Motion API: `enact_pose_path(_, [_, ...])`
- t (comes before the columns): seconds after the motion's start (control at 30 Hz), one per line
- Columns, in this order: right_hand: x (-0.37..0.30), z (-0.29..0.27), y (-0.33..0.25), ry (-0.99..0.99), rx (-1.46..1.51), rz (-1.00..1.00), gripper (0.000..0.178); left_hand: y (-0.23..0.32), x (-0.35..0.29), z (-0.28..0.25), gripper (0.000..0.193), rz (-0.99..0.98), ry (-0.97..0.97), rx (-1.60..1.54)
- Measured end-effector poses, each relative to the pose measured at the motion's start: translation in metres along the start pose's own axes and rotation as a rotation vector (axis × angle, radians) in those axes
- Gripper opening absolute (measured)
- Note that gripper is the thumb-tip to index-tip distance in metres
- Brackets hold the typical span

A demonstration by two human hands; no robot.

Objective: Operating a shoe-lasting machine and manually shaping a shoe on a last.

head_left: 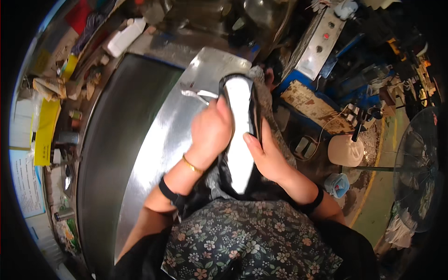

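A long black shoe upper with a white sole-shaped board facing up lies upright before me, its narrower end toward my body. My right hand grips its right side, with the thumb on the white board and the fingers behind the black edge. Closed at the left edge of the shoe is my left hand, its thumb side against the white board. A thin silvery-white forked piece sticks out leftward from that fist; its kind is unclear. The fingers' far sides are hidden.
On the left a shiny metal ledge runs beside a dark conveyor belt. Beyond the belt stands a white bottle. At right are a machine box with buttons, a beige container, a small bin and a fan.
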State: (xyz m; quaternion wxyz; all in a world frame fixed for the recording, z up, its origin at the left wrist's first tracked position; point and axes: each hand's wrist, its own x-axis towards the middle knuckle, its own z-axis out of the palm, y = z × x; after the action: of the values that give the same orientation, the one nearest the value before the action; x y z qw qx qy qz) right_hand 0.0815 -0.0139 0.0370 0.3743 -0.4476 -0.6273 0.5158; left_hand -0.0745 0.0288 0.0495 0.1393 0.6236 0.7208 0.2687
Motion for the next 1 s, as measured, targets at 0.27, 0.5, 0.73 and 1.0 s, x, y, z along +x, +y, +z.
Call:
enact_pose_path(0.27, [-0.006,0.017,0.017,0.157,0.046,-0.156,0.07,-0.026,-0.024,-0.02,0.066,0.173,-0.397,-0.282])
enact_pose_path(0.5, [-0.027,0.009,0.031,0.097,-0.113,-0.16,0.07,-0.041,-0.076,0.038,0.039,-0.06,0.024,-0.846])
enact_pose_path(0.73, [-0.033,-0.032,0.023,-0.221,-0.013,-0.086,0.067,-0.003,0.009,0.015,0.047,-0.211,-0.406,-1.592])
enact_pose_path(1.0, [0.056,-0.061,0.015,-0.12,0.498,0.012,0.032,0.002,0.015,0.028,0.041,0.287,-0.459,-0.993])
